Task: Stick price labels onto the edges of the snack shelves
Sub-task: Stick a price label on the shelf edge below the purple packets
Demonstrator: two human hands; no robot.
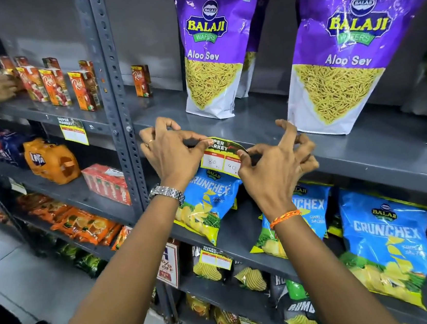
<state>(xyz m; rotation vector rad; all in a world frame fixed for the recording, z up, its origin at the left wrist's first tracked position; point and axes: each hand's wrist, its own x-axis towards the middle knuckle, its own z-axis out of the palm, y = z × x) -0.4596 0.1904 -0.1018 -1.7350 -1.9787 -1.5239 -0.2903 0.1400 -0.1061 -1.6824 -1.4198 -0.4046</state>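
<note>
A yellow and green price label (222,157) with "80" and "40" written on it hangs at the front edge of the grey shelf (367,153) that carries the purple Aloo Sev bags (210,46). My left hand (172,153) pinches the label's top left corner between thumb and forefinger. My right hand (277,164) pinches its right edge, other fingers spread. The label's top curls over the shelf edge. Below it hang blue Crunchex bags (208,203).
Two other price labels are stuck on shelf edges: one on the left rack (73,131), one lower down (215,259). Another person's hand (0,88) reaches among juice cartons (55,85) at far left. Upright slotted posts (116,98) divide the racks.
</note>
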